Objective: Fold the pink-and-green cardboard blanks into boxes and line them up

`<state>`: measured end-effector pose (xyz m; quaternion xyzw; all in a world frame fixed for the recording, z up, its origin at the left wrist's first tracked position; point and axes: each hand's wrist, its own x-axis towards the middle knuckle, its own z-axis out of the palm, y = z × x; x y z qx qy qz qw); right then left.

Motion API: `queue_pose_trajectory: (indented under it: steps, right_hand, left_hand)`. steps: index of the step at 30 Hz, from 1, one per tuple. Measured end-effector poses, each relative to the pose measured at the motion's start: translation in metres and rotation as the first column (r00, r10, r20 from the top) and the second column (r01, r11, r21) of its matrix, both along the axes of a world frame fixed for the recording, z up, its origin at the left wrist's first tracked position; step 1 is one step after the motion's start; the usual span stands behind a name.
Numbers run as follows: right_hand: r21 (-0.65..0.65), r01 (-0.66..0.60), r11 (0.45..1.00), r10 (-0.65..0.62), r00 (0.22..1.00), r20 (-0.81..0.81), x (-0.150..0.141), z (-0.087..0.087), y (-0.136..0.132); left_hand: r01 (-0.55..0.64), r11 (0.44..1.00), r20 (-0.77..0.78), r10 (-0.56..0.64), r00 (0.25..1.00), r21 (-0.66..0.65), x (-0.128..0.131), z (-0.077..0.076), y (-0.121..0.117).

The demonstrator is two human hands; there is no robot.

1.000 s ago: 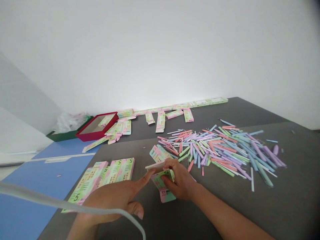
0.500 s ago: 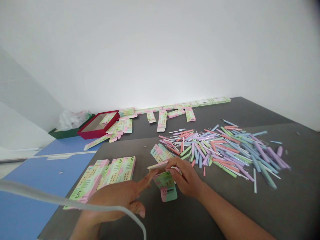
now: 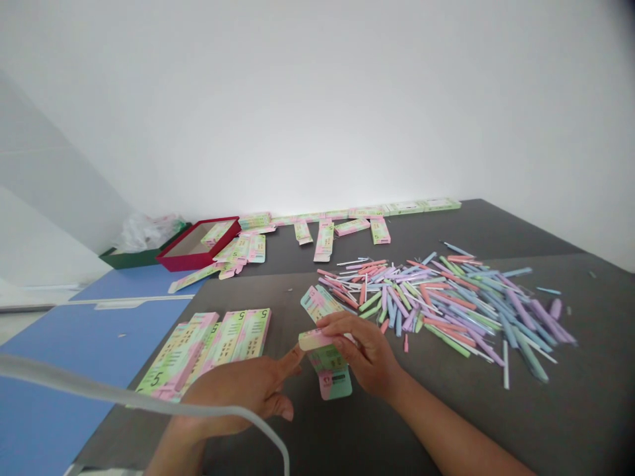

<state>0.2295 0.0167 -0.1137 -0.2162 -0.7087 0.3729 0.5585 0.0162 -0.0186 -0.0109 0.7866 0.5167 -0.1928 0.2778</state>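
Closest to the camera, a pale grey cable (image 3: pixel 124 393) curves across the lower left of the view, passing over the person's left hand (image 3: pixel 233 390). That hand is open, its fingers loosely spread, with the index finger stretched to the end of a folded pink-and-green printed card carton (image 3: pixel 325 360); whether it touches is hard to tell. The right hand (image 3: pixel 364 350) is curled around the carton, gripping it above the dark grey table (image 3: pixel 570 403), its lower flap hanging down.

To the left, flat printed card blanks (image 3: pixel 203 350) marked with a large 5 lie overlapped at the table's edge, beside a blue board (image 3: pixel 99 377). Past the right hand, a single card blank (image 3: pixel 317 303) touches a loose heap of pink, green, blue and lilac paper strips (image 3: pixel 446 304). Farther off, more card blanks (image 3: pixel 367 213) line the far edge, near an open red box (image 3: pixel 198 246), a green box (image 3: pixel 124 259) and a clear plastic bag (image 3: pixel 149 233).
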Motion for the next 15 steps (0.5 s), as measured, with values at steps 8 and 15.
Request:
queue_pose_trajectory:
  steps: [8,15]
  right_hand:
    - [-0.048,0.096,0.994,-0.089,0.988,0.129,0.002,-0.001,-0.001]
    - [-0.084,0.121,0.989,-0.112,0.988,0.106,-0.003,-0.002,0.001]
  left_hand:
    - [-0.006,0.999,-0.099,0.010,0.995,0.041,0.006,0.006,-0.006]
    - [-0.015,0.996,-0.062,0.020,0.998,0.083,-0.007,0.006,-0.011]
